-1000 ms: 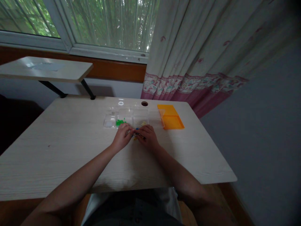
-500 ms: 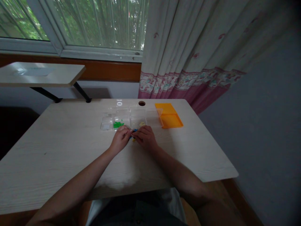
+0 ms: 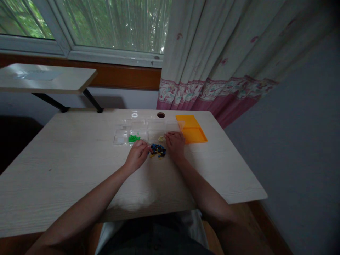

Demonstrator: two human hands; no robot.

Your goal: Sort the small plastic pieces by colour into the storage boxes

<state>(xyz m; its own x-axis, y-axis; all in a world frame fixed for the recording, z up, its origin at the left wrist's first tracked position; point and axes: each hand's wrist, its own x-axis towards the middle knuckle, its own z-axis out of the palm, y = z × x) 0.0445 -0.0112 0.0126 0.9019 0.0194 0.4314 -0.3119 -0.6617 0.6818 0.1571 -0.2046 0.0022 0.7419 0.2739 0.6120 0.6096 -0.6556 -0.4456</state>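
Observation:
A mixed pile of small blue, black and yellow pieces point(image 3: 157, 150) lies on the table between my hands. My left hand point(image 3: 136, 155) is at the pile's left edge, its fingers drawn together in a pinch; anything between the tips is too small to make out. To the right, my right hand point(image 3: 175, 146) reaches over the front of a clear compartment box, fingers closed together beside a few cream pieces point(image 3: 160, 139); whether it pinches one is unclear. Bright green pieces point(image 3: 134, 138) fill part of another compartment in the clear plastic boxes point(image 3: 121, 137).
An orange open case point(image 3: 195, 134) lies behind and right of my right hand. The pale table point(image 3: 79, 170) has a round cable hole point(image 3: 160, 115) near its back edge. A raised shelf point(image 3: 47, 79) stands at the back left, and a curtain point(image 3: 202, 71) hangs behind.
My right hand has moved from the pile, back and right to the clear box by the cream pieces, uncovering the pile. My left hand stays nearly in place. The view has shifted slightly.

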